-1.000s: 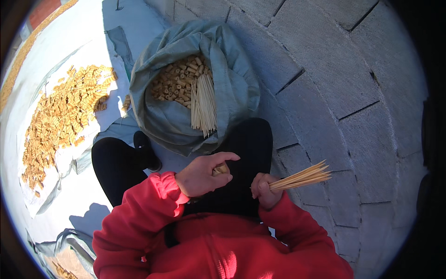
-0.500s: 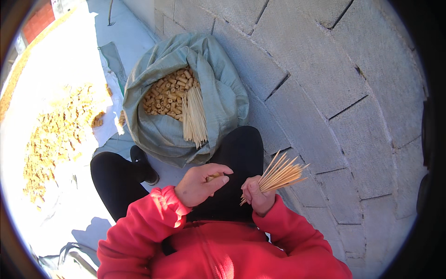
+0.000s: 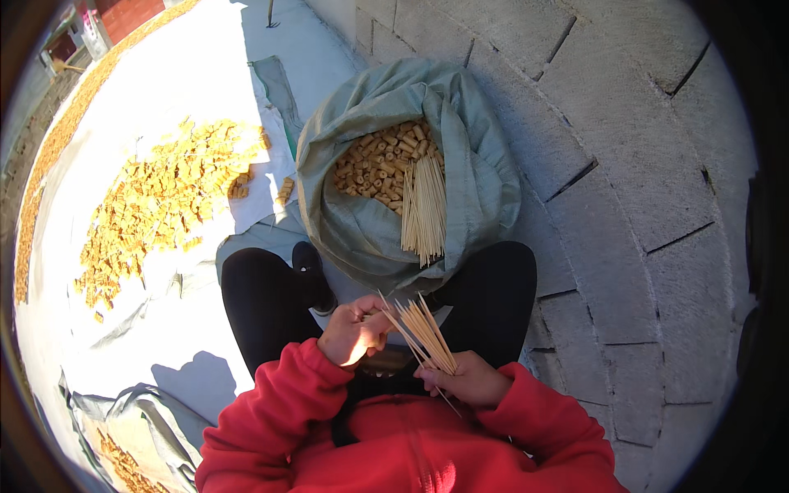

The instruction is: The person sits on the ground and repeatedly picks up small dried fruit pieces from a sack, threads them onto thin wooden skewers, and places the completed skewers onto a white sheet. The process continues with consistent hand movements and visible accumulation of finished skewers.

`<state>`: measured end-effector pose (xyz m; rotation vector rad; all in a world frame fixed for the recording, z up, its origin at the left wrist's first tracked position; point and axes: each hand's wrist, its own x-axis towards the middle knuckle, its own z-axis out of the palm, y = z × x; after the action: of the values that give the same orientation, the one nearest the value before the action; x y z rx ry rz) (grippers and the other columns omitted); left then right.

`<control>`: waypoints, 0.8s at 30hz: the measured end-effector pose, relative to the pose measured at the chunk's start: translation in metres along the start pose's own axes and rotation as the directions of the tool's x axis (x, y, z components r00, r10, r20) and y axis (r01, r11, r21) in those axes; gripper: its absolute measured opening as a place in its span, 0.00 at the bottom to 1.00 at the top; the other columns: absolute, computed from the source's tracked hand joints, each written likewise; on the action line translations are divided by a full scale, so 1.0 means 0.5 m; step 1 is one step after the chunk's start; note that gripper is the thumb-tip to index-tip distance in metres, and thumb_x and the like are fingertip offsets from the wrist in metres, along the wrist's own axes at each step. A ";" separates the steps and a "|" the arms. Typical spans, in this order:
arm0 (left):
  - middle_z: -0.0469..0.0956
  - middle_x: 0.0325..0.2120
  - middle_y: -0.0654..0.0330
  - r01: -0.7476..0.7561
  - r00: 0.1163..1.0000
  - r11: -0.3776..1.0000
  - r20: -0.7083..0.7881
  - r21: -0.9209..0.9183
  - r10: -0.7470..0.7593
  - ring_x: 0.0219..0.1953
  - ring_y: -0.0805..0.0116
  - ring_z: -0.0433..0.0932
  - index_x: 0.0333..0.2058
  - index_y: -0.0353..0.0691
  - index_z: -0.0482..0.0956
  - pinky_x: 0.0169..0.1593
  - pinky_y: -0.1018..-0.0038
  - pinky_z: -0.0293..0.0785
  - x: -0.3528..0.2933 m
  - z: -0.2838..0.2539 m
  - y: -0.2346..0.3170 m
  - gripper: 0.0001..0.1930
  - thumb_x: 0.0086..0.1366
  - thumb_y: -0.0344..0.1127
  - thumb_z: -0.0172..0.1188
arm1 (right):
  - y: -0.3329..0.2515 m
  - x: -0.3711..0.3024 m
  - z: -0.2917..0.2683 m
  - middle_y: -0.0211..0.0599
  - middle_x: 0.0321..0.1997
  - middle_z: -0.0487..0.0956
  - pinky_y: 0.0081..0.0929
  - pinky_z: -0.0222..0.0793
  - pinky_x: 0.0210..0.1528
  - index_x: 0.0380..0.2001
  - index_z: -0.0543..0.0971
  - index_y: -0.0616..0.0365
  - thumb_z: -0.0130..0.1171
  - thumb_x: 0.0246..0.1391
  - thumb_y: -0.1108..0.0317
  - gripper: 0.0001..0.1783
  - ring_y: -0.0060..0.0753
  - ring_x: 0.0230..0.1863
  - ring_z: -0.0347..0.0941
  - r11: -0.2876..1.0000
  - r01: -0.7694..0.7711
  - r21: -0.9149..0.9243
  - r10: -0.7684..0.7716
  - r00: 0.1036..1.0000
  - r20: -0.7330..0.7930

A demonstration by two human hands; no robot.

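My right hand (image 3: 467, 380) grips a fanned bundle of thin pointed wooden skewers (image 3: 429, 333), tips facing away from me. One skewer angles out of the bundle, and its upper end reaches my left hand (image 3: 353, 330). That hand is closed, fingers curled; whatever lies inside it is mostly hidden. Beyond my hands stands a grey-green woven sack (image 3: 485, 164), its mouth rolled open. Short tan cylindrical pieces (image 3: 382, 164) fill it, some showing a hole at the end. A second batch of pale skewers (image 3: 424, 209) rests on those pieces and the sack's near rim.
My dark-trousered knees flank my hands, with the sack just past them. At left, many yellow-brown pieces (image 3: 164, 197) lie spread on a sunlit white sheet (image 3: 197, 312). A grey block surface (image 3: 608, 246) runs along the right. Crumpled cloth (image 3: 156, 403) lies at lower left.
My right hand has turned the skewer bundle from pointing right to pointing away, closer to my left hand. One skewer now sticks out toward the left hand. The whole view has shifted.
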<state>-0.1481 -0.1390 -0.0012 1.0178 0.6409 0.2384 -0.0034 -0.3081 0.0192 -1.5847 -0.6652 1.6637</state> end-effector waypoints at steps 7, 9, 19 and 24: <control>0.75 0.34 0.55 0.093 0.995 0.872 0.026 -0.480 -0.092 0.29 0.72 0.73 0.45 0.32 0.69 0.20 0.84 0.66 0.003 0.001 -0.002 0.13 0.63 0.31 0.46 | -0.047 0.005 -0.001 0.25 0.20 0.70 0.15 0.62 0.23 0.41 0.74 0.62 0.50 0.59 0.67 0.12 0.14 0.20 0.64 0.989 0.123 -0.081 -0.132 0.984 -0.120; 0.74 0.41 0.54 0.139 0.990 0.904 0.057 -0.405 -0.126 0.35 0.70 0.76 0.49 0.32 0.67 0.24 0.82 0.70 -0.003 0.005 -0.009 0.17 0.64 0.32 0.48 | -0.038 0.007 0.010 0.25 0.19 0.68 0.15 0.61 0.23 0.43 0.73 0.62 0.49 0.59 0.68 0.12 0.14 0.19 0.62 0.987 0.157 0.023 -0.150 0.971 -0.184; 0.74 0.27 0.60 0.131 0.987 0.924 -0.039 -0.360 -0.156 0.22 0.77 0.69 0.40 0.34 0.72 0.23 0.83 0.64 -0.008 -0.002 -0.028 0.15 0.65 0.42 0.51 | -0.037 -0.007 0.013 0.25 0.20 0.70 0.14 0.59 0.24 0.44 0.74 0.63 0.48 0.60 0.68 0.13 0.14 0.20 0.62 0.971 0.236 0.030 -0.219 0.936 -0.276; 0.70 0.22 0.62 -0.009 0.997 0.797 -0.070 -0.604 -0.042 0.18 0.77 0.64 0.29 0.38 0.70 0.20 0.82 0.59 0.004 -0.043 -0.011 0.13 0.64 0.44 0.52 | -0.032 -0.045 0.021 0.27 0.24 0.74 0.15 0.63 0.28 0.46 0.75 0.62 0.50 0.58 0.68 0.15 0.13 0.22 0.65 0.966 0.163 -0.199 -0.195 0.969 -0.152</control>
<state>-0.1602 -0.1256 -0.0143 0.3800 0.5882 0.4400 -0.0122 -0.3151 0.0465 -1.7191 -0.8671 1.3492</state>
